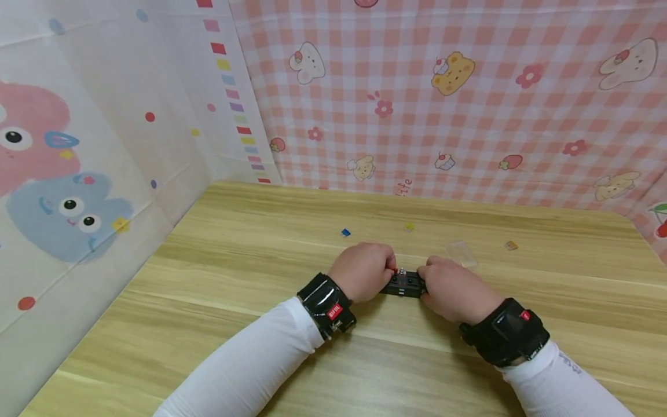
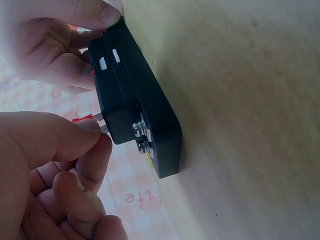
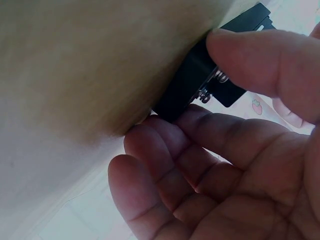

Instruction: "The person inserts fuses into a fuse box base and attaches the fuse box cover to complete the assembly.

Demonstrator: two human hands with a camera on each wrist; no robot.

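A black fuse block (image 1: 403, 285) with metal screw terminals rests on the table between my hands. My right hand (image 1: 458, 288) grips its right end, the thumb (image 3: 250, 52) on one side and the fingers on the other. With thumb and index finger my left hand (image 1: 362, 271) pinches a small red blade fuse (image 2: 84, 118) at the block's left part. The fuse's silver prongs (image 2: 104, 128) show between the fingertips and the block's top face. Shiny screws (image 2: 140, 131) stand out at the block's near end in the left wrist view.
Behind the hands lie a blue fuse (image 1: 345, 233), a yellow fuse (image 1: 409, 227) and a tan fuse (image 1: 511, 245). A clear plastic cover (image 1: 462, 255) lies just beyond my right hand. Patterned cloth (image 1: 396, 87) hangs along the back edge of the wooden table (image 1: 250, 231).
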